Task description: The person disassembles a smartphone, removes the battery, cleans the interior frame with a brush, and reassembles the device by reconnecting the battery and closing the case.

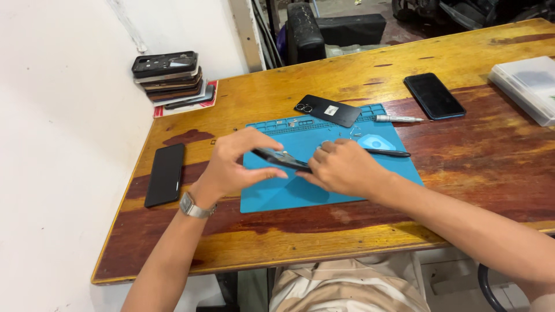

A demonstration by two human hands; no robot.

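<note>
Currently a dark opened phone (281, 158) is grasped by the left hand (234, 164) and right hand (342, 167) just above the blue mat (289, 193) on the wooden bench (347, 231), while a black back cover (328, 110) and another phone (165, 174) are lying near.

This is a small phone repair workshop. A worn wooden workbench (462, 173) carries a blue repair mat (324, 190) with small parts in its tray slots, a loose phone back cover (328, 110), a slim screwdriver (398, 119), and two dark phones (165, 174) lying flat. A stack of phone frames and cases (170, 78) sits in the corner by the white wall, and a clear plastic parts box (527, 86) rests at the far edge.
</note>
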